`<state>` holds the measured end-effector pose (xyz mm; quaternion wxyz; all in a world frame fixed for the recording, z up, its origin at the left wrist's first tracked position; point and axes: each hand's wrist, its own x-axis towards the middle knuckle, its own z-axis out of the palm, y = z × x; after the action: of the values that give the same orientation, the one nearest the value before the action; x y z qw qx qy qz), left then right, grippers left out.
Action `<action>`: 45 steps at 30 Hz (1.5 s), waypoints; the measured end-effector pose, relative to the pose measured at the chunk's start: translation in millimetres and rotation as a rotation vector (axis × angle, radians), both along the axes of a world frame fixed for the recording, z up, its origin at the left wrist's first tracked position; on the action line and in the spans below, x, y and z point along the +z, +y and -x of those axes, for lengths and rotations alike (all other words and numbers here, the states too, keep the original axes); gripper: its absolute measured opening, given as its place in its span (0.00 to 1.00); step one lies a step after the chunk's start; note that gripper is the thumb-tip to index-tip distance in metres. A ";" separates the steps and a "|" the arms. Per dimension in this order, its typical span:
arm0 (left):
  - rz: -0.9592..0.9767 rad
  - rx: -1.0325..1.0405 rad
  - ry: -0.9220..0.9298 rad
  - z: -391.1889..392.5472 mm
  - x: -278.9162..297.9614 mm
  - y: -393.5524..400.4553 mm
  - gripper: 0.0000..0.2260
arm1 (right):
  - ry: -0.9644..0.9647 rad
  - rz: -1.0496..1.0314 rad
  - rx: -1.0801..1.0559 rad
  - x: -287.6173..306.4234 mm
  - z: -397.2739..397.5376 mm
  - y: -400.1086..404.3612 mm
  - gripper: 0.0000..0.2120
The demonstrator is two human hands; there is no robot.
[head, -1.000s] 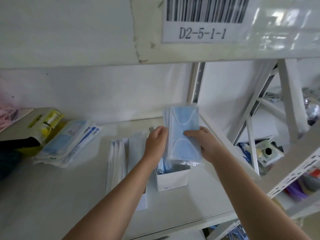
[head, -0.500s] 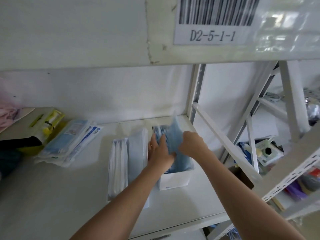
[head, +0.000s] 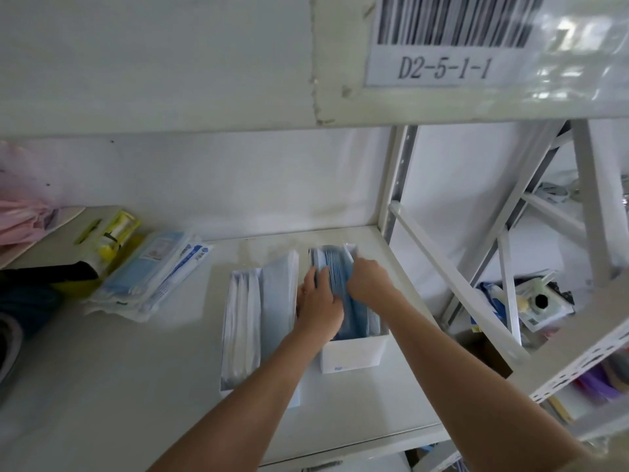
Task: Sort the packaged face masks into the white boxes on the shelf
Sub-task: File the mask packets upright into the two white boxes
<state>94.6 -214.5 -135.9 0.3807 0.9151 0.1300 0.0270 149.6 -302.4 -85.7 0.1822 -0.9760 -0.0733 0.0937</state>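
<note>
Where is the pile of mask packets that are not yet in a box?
In the head view, the loose pile of mask packets lies on the shelf's left side, beside a yellow package, left of both white boxes.

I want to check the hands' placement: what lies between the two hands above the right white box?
In the head view, the blue packaged masks stand between the left hand and right hand, inside the right white box.

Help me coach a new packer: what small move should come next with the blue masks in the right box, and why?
Probably press the blue masks fully down, then let go. Both the left hand and right hand are on the stack, which stands upright inside the right white box, its top edges about level with the box's far rim.
</note>
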 end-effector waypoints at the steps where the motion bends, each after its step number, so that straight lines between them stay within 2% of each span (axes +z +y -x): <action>1: 0.017 0.003 -0.004 -0.3 0.4 0.8 0.27 | 0.023 0.025 0.009 2.2 -2.6 -1.4 0.10; 5: 0.043 -0.019 -0.014 -0.9 2.4 -3.9 0.27 | 0.155 0.180 0.098 -7.1 -5.0 3.7 0.11; 6: 0.037 -0.022 -0.011 -1.5 1.8 -5.2 0.27 | 0.168 0.130 0.067 -15.0 -4.7 5.2 0.12; 9: 0.055 -0.008 0.002 -2.0 0.3 -4.7 0.27 | 0.101 -0.190 -0.169 -25.4 -2.8 6.3 0.17; 11: 0.097 -0.015 0.000 -1.6 -0.1 -5.5 0.28 | 0.047 -0.279 -0.268 -24.9 -6.3 6.8 0.19; 14: 0.077 -0.036 0.035 -0.7 2.8 -11.7 0.30 | 0.126 -0.348 -0.255 -25.3 -6.3 4.6 0.16; 16: 0.019 -0.044 0.065 0.7 6.7 -15.9 0.30 | 0.176 -0.292 -0.155 -26.8 -2.0 2.2 0.13; 18: -0.007 -0.045 0.034 4.8 12.2 -17.4 0.29 | 0.140 -0.399 -0.149 -25.9 0.5 3.5 0.14; 19: -0.017 -0.049 -0.037 9.4 15.5 -17.6 0.29 | 0.048 -0.412 -0.121 -25.3 0.9 2.9 0.13; 21: 0.051 -0.077 -0.320 22.0 27.6 -16.7 0.25 | -0.204 -0.535 -0.094 -17.5 6.2 7.0 0.14; 23: 0.154 -0.098 -0.607 36.3 47.1 -11.9 0.23 | -0.427 -0.675 -0.006 -4.5 13.4 13.8 0.20; 25: 0.128 -0.024 -0.803 42.8 62.1 3.6 0.24 | -0.501 -0.794 0.052 10.0 24.2 25.9 0.19; 27: 0.036 0.164 -0.857 44.7 68.5 28.6 0.22 | -0.427 -0.813 0.028 15.4 37.0 40.8 0.14; 29: -0.077 0.350 -0.712 48.7 63.6 55.5 0.17 | -0.209 -0.719 0.011 13.3 46.8 54.0 0.14; 30: -0.129 0.384 -0.570 51.6 56.7 66.9 0.14 | -0.083 -0.647 0.025 10.1 51.3 58.4 0.14; 32: -0.216 0.339 -0.264 57.3 38.3 80.3 0.09 | 0.089 -0.595 0.055 2.2 59.6 62.7 0.06; 33: -0.257 0.278 -0.129 60.9 29.9 81.4 0.12 | 0.111 -0.620 0.047 -0.7 63.8 63.3 0.04; 35: -0.335 0.151 0.038 67.1 18.2 80.3 0.23 | 0.072 -0.654 0.003 -6.2 68.3 64.3 0.10; 36: -0.363 0.117 0.052 68.5 15.2 79.8 0.25 | 0.055 -0.659 -0.009 -7.0 70.7 64.5 0.09; 38: -0.399 0.094 0.017 70.1 13.5 83.5 0.23 | 0.012 -0.608 -0.006 -6.0 75.8 66.0 0.05; 40: -0.412 0.095 -0.007 72.7 16.1 92.2 0.16 | -0.030 -0.537 -0.018 -7.7 79.7 68.8 0.14; 42: -0.357 0.082 -0.005 76.9 17.4 100.6 0.17 | -0.085 -0.521 -0.045 -8.7 84.5 71.9 0.23; 45: -0.286 0.089 -0.006 84.7 22.8 106.9 0.17 | -0.150 -0.556 -0.071 -9.3 92.8 75.3 0.29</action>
<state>9.9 -107.6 -113.0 0.2453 0.9533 0.1641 0.0649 56.9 -227.0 -95.0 0.4400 -0.8948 -0.0751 -0.0089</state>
